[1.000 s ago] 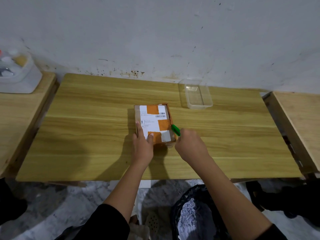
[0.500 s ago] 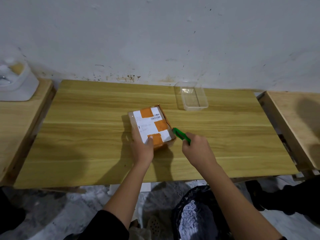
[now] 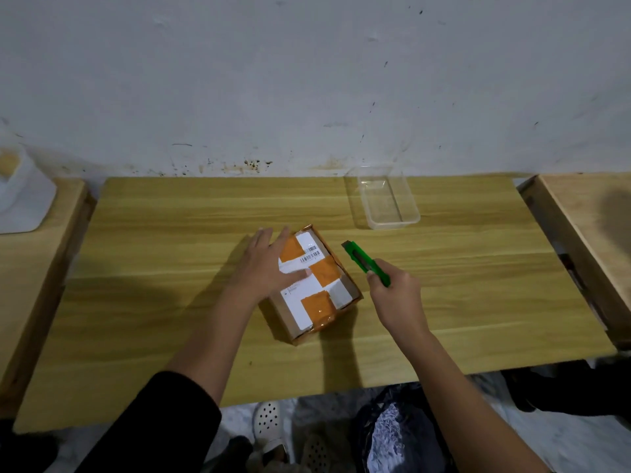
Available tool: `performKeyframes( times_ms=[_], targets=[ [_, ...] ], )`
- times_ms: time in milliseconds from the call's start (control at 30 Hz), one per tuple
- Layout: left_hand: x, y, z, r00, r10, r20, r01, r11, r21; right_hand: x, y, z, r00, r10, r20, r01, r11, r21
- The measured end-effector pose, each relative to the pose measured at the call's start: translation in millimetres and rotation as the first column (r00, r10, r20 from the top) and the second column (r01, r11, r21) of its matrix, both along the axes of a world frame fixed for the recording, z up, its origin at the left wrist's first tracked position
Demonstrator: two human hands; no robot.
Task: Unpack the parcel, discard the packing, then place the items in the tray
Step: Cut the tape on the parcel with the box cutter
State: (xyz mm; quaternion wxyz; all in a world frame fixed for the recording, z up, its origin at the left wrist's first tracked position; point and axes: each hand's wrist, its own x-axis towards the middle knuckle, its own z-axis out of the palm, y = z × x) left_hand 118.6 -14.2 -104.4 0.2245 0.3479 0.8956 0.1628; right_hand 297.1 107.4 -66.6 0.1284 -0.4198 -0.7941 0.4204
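Note:
A small cardboard parcel (image 3: 319, 291) with orange tape and a white label lies sealed in the middle of the wooden table (image 3: 170, 302), turned at an angle. My left hand (image 3: 269, 262) lies flat on its far left top, fingers spread. My right hand (image 3: 397, 297) is just right of the parcel and grips a green utility knife (image 3: 365, 262), whose tip points up and left, beside the parcel's right edge without touching it. A clear plastic tray (image 3: 387, 199) stands empty at the back right of the table.
A black bin bag (image 3: 396, 435) gapes open on the floor below the table's front edge, next to white perforated slippers (image 3: 269, 421). Lower wooden surfaces flank the table; a white object (image 3: 20, 203) sits on the left one. A white wall rises behind.
The parcel has been turned and slid toward me. My left hand has shifted from its near end to its far left top. The knife has come away from the parcel's edge to the right.

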Motion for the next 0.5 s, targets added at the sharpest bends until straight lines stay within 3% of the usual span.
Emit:
performKeyframes(
  times_ms=[67,167,267,367,500],
  targets=[
    [-9.2,3.2,-4.1,0.992,-0.127,0.004,0.127,0.988,-0.092,-4.5,4.3,-1.8,1.000,-0.021,-0.018,0.021,1.000,-0.023],
    [-14.4,2.7,-7.6,0.989,-0.147,0.014,0.147,0.979,-0.139,-8.8,9.7,-3.0,0.999,-0.037,-0.026,0.035,0.998,-0.046],
    [-3.0,4.1,-5.0,0.998,0.069,-0.009,-0.070,0.988,-0.135,-10.2,12.8,-2.9,0.997,-0.057,-0.043,0.055,0.997,-0.048],
    [8.8,2.8,-1.8,0.916,0.400,0.036,-0.397,0.915,-0.072,-10.0,11.4,-0.5,0.997,-0.059,-0.050,0.058,0.998,-0.032],
    [24.0,-11.6,-9.9,0.867,0.478,0.142,-0.487,0.873,0.036,-10.0,4.5,1.4,0.999,-0.019,-0.039,0.018,1.000,-0.026]
  ],
)
